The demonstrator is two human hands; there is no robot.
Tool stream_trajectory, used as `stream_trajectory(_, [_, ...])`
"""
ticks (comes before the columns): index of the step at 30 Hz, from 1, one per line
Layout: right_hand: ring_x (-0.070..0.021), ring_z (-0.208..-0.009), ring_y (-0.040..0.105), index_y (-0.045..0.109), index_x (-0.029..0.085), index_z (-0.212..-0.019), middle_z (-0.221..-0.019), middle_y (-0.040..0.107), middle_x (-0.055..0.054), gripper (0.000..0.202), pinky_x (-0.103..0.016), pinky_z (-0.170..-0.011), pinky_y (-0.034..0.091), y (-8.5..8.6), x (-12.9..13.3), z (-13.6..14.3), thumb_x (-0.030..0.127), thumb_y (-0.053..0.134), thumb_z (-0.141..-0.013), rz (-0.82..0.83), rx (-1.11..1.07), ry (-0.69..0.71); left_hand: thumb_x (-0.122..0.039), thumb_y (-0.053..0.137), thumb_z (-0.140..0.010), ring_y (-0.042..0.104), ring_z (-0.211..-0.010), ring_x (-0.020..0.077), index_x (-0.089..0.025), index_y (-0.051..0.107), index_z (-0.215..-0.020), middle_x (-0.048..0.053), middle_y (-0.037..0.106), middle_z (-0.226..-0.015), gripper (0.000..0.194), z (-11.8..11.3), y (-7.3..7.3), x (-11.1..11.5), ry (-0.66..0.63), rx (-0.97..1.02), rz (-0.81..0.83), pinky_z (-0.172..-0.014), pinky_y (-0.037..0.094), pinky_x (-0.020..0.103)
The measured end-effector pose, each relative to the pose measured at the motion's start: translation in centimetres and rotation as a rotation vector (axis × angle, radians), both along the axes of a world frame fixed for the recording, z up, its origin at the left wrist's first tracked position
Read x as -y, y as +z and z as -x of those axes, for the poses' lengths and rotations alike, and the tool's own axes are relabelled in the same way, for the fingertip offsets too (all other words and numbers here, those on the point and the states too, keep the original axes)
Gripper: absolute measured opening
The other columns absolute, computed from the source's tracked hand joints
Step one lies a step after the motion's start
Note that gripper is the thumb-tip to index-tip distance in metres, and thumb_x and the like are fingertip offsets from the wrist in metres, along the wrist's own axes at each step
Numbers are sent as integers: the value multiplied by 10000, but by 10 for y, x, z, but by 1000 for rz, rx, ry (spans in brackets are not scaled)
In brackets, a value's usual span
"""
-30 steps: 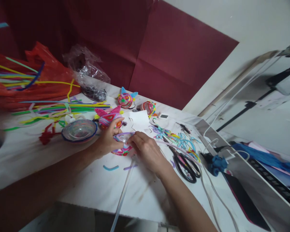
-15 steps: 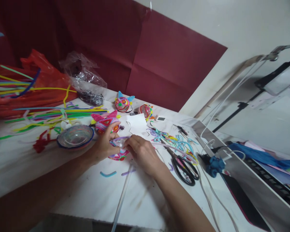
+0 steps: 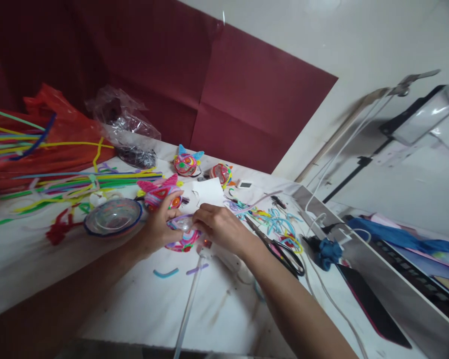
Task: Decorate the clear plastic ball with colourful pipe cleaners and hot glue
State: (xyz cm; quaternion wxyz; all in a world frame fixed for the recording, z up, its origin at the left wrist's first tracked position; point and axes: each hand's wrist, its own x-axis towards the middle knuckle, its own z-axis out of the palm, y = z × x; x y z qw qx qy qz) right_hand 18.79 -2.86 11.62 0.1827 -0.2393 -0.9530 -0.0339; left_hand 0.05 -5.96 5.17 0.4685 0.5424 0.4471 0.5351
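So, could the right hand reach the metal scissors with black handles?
Probably yes: the scissors lie close to the right hand, and their visible blades look uncovered, though the forearm partly hides the handles from view. That hand seems to be pinching a pale purple strand, so it may need freeing.

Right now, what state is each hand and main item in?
Left hand: gripping craft piece
Right hand: pinching at craft piece's rim
Craft piece: held, multicoloured, partly hidden by hands
Pale purple strip: trailing from right hand
Scissors: lying down, partly hidden
Blue-rimmed bowl: opening up
Red bag: open, coloured strips protruding
White gadget: screen unreadable
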Motion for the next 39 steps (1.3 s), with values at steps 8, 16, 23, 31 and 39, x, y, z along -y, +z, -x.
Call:
stream_trajectory(8, [-128, -651, 681, 677, 274, -765, -774, 717, 21, 248, -235, -603, 523, 5, 2, 0, 32, 696, -815, 124, -130, 21, -139, 658, -525, 572, -574, 193, -382, 403, -1410, -17, 636, -734, 952, -1, 7, 4, -6, -3, -10, -487, 361, 271])
stream_trajectory(16, [-112, -540, 618, 642, 240, -677, -597, 657, 59, 247, -225, -524, 452, 6, 1, 2, 13, 664, -774, 448, -205, -77, -147, 642, -585, 545, -610, 143, -205, 247, -1520, -48, 577, -737, 1016, 0, 7, 5, -45, -50, -16, -526, 378, 232])
stream_trajectory(23, [-84, -498, 551, 637, 213, -826, -638, 638, 70, 262, -208, -477, 408, 10, -4, 5, 35, 773, -692, 510, -175, -214, -157, 657, -590, 556, -627, 146, -227, 215, -1537, -31, 600, -775, 1046, 0, 7, 4, -92, -48, -3, -531, 364, 225])
stream_trajectory(31, [-99, -596, 565, 630, 239, -1057, -951, 687, -7, 396, -242, -562, 453, 9, -20, 4, 57, 750, -726, 851, -113, -146, -164, 643, -605, 544, -626, 149, -225, 208, -1547, -53, 567, -719, 1039, 2, -3, -1, -145, -44, -73, -554, 358, 237])
stream_trajectory(39, [-106, -573, 533, 632, 205, -912, -794, 604, 23, 210, -263, -534, 482, -7, -20, -5, 114, 706, -738, 1175, -244, -84, -150, 664, -658, 534, -631, 134, -197, 207, -1544, -36, 572, -750, 997, 1, -3, 2, -211, -21, -65, -565, 345, 239])
